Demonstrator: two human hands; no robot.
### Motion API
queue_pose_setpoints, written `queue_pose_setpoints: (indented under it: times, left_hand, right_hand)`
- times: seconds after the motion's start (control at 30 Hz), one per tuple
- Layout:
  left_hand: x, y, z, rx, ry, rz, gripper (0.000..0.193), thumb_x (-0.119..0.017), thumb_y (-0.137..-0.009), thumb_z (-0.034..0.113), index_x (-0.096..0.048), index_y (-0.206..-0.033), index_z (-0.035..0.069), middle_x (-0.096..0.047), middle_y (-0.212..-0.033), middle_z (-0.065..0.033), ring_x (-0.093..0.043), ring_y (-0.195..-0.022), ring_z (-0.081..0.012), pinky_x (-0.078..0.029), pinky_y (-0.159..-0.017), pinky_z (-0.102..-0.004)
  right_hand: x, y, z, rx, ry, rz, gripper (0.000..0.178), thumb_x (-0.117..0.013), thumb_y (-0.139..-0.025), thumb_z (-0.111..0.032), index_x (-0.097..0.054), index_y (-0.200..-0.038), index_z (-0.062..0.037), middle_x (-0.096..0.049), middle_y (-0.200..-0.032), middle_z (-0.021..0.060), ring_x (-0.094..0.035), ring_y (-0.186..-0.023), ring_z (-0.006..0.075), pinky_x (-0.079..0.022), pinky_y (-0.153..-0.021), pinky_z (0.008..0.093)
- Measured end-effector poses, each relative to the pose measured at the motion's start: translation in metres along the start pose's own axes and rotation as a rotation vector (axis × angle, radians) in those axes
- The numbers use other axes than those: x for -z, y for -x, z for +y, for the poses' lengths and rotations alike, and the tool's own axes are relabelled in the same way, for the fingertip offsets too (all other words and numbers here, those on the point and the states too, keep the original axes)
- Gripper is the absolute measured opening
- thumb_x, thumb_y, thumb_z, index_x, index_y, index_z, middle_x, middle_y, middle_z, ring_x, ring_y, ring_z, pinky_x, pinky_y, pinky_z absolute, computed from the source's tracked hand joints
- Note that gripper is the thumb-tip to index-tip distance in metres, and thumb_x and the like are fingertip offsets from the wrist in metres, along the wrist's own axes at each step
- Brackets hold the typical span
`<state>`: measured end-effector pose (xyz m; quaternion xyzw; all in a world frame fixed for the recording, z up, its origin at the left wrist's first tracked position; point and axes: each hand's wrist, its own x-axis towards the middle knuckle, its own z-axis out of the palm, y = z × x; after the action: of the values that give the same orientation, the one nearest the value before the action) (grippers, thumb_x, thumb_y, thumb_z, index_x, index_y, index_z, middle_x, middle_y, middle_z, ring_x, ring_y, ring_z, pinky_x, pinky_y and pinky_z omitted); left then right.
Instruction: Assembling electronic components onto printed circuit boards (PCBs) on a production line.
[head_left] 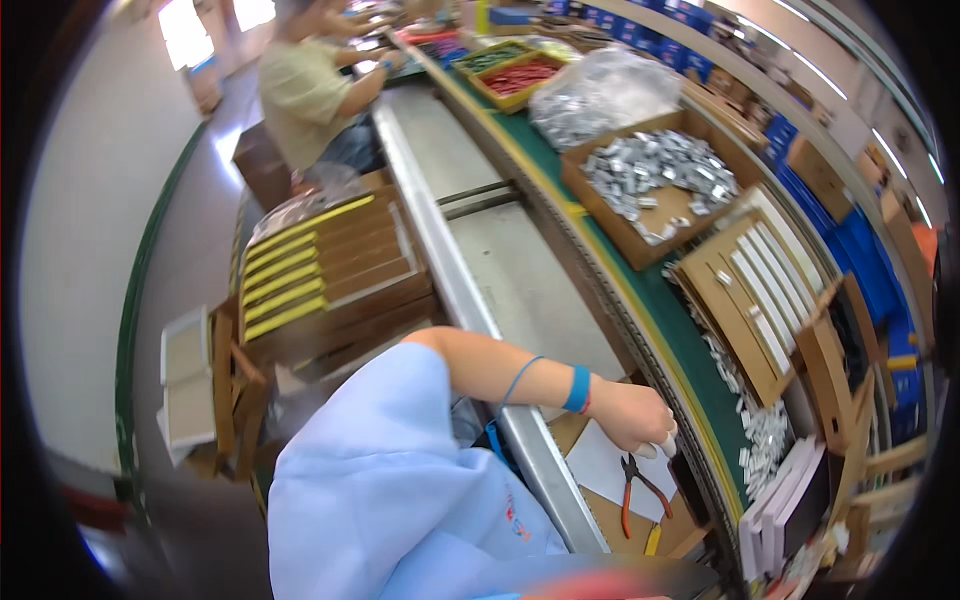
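Note:
My left hand (632, 416) reaches across from the pale blue sleeve (380, 430), with a blue wristband (578, 388) and a thin blue cord at the wrist. Its fingers are curled together, with white covers on some tips; whatever they may hold is hidden. Just below the hand, pliers (630, 492) with orange handles lie on a white sheet (600, 462) over brown cardboard. A yellow-handled tool (653, 540) is beside them. My right hand is out of sight. Something red and blurred (620, 584) crosses the bottom edge.
A green conveyor belt (700, 375) runs alongside, bearing a carton (640, 250) of small silvery parts, a cardboard tray (735, 330) with white strips, and loose white pieces (765, 450). A metal rail (450, 270) borders the bench. Stacked brown boxes (370, 250) stand left; a co-worker (310, 95) sits beyond.

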<state>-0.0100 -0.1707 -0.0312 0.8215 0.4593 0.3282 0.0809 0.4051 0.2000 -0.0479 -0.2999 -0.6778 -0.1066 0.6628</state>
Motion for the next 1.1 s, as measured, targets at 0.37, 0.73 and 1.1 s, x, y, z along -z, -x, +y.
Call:
queue_pose_setpoints:
  times: [0.37,0.73,1.1]
  left_hand:
    - [-0.013,-0.009,0.0,-0.015,0.199,-0.192,0.022,-0.063,-0.081,0.027,-0.067,-0.09,0.007,-0.062,-0.082,-0.0145,-0.06,-0.08,-0.0348,-0.048,-0.069,-0.0443]
    - [-0.01,0.003,-0.005,0.049,0.13,-0.298,0.023,-0.062,-0.082,0.026,-0.057,-0.087,0.004,-0.056,-0.077,-0.0135,-0.058,-0.076,-0.0343,-0.046,-0.07,-0.0441]
    - [-0.017,0.006,0.004,0.012,0.122,-0.307,0.017,-0.063,-0.075,0.017,-0.057,-0.07,0.002,-0.057,-0.071,-0.0154,-0.058,-0.072,-0.0358,-0.046,-0.068,-0.0448]
  right_hand:
    - [0.053,-0.047,-0.19,0.264,0.273,-0.482,0.016,-0.062,-0.09,-0.016,-0.07,-0.094,-0.0017,-0.069,-0.089,0.0127,-0.066,-0.079,0.0264,-0.052,-0.074,0.035]
    - [0.019,-0.031,-0.24,0.464,-0.251,-0.872,0.022,-0.062,-0.088,-0.011,-0.064,-0.101,0.0068,-0.064,-0.095,0.0231,-0.063,-0.083,0.039,-0.051,-0.075,0.0442]
    - [0.014,-0.011,-0.244,0.464,-0.144,-0.81,0.02,-0.067,-0.086,-0.014,-0.067,-0.095,0.0039,-0.067,-0.093,0.0161,-0.064,-0.082,0.0334,-0.05,-0.076,0.0421]
